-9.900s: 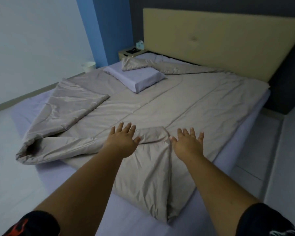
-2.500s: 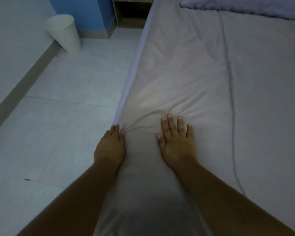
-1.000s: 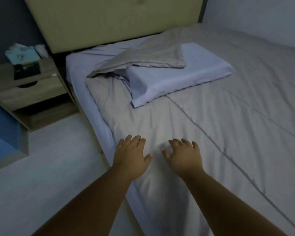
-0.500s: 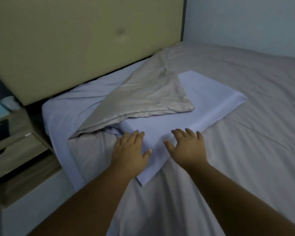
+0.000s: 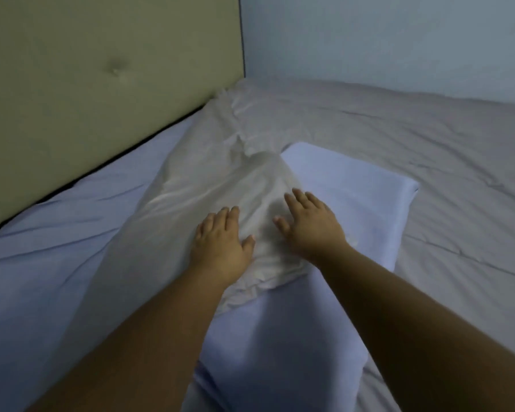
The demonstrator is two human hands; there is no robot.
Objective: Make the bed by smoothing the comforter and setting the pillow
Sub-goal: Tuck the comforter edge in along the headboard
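Observation:
A lavender pillow [image 5: 354,203] lies on the bed near the headboard. A folded-back flap of the grey-beige comforter [image 5: 208,185] drapes over the pillow's left part. The rest of the comforter [image 5: 428,138] spreads flat to the right. My left hand [image 5: 220,248] and my right hand [image 5: 309,224] rest palm-down on the flap, fingers spread, holding nothing. Both forearms reach in from the bottom edge and hide the pillow's near end.
The padded tan headboard [image 5: 87,84] stands at the upper left. Bare lavender sheet [image 5: 42,257] shows between headboard and comforter flap. A pale wall [image 5: 399,40] runs along the bed's far side.
Both hands have moved forward from the pillow's near corner onto the folded comforter flap. The view has come closer to the headboard; the nightstand is out of sight.

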